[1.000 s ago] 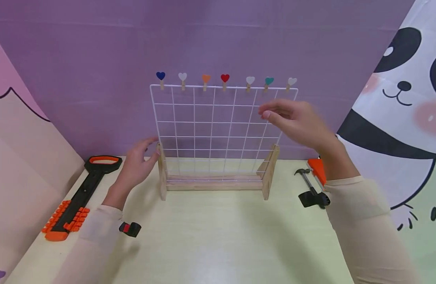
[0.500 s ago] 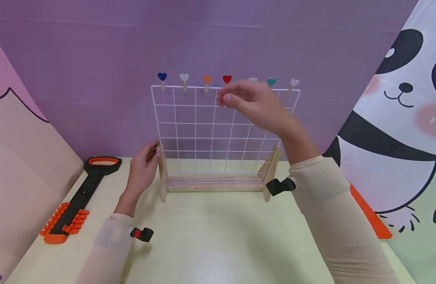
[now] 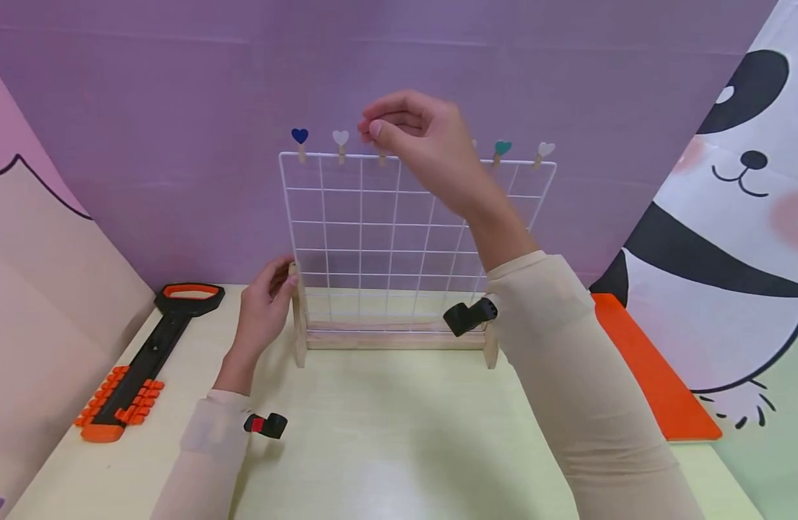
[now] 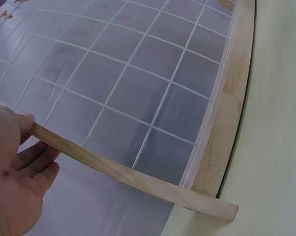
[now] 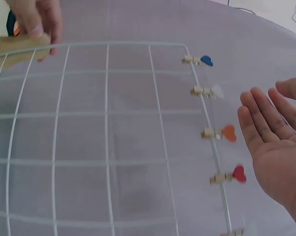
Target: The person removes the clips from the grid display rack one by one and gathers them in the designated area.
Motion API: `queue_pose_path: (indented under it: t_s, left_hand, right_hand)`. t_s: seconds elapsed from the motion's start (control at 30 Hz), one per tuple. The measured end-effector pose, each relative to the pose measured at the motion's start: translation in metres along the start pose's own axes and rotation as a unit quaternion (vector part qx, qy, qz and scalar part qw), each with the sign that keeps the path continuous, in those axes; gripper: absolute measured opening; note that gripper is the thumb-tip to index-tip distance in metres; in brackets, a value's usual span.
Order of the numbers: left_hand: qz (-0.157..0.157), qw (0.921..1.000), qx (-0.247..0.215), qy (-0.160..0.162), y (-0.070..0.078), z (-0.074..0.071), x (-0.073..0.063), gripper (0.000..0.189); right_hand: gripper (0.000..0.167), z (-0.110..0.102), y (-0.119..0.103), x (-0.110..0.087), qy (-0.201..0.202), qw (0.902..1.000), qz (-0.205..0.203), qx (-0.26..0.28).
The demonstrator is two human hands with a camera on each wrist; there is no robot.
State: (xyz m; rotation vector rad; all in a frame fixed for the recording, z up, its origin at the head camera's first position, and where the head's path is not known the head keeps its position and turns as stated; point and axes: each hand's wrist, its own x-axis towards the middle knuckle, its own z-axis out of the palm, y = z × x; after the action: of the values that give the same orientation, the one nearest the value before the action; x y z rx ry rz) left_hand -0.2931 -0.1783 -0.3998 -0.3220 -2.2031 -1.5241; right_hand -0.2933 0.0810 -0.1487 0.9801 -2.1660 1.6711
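Note:
A white wire grid (image 3: 361, 223) stands upright in a wooden stand (image 3: 392, 340). Along its top wire sit several small wooden pegs with hearts, among them blue (image 3: 300, 135), white (image 3: 341, 137) and teal (image 3: 502, 147). The right wrist view also shows an orange heart (image 5: 229, 133) and a red heart (image 5: 239, 174). My left hand (image 3: 263, 310) holds the top of the stand's left wooden leg (image 4: 113, 169) between thumb and fingers. My right hand (image 3: 427, 148) hovers by the orange heart, fingers loosely bent, holding nothing; in the head view it covers some pegs.
At the left lies a black and orange tool (image 3: 154, 347) with rows of orange pieces along its sides. A flat orange object (image 3: 652, 372) lies at the right, partly behind my right sleeve. A purple cloth (image 3: 178, 108) hangs behind the grid.
My right hand has moved left and up from the grid's right side to the middle of its top. My left hand has closed from beside the wooden leg onto its top.

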Motion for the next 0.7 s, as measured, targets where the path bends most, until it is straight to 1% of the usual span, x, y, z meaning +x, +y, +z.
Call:
queue_pose_path:
  t_s: [0.13, 0.23, 0.37, 0.57, 0.7]
  left_hand:
    - [-0.010, 0.9999, -0.005, -0.003, -0.003, 0.000, 0.001, 0.042]
    - [-0.012, 0.9999, -0.006, -0.007, -0.006, 0.000, 0.002, 0.043]
    - [-0.007, 0.9999, -0.006, -0.007, -0.006, 0.001, 0.001, 0.044]
    - [-0.011, 0.9997, -0.014, -0.015, -0.005, 0.001, -0.001, 0.045]
    - [-0.007, 0.9997, -0.015, -0.017, -0.007, 0.002, -0.001, 0.045]
  right_hand:
    - [0.022, 0.013, -0.004, 0.013, 0.002, 1.0000, 0.004, 0.005]
    - [0.021, 0.021, -0.006, 0.023, 0.004, 0.9999, 0.005, -0.011]
    - [0.022, 0.029, -0.008, 0.033, 0.011, 0.9993, 0.006, -0.037]
    - [0.024, 0.040, -0.006, 0.043, 0.007, 0.9995, 0.009, -0.028]
    - [0.023, 0.046, -0.004, 0.046, -0.003, 0.9989, 0.020, -0.043]
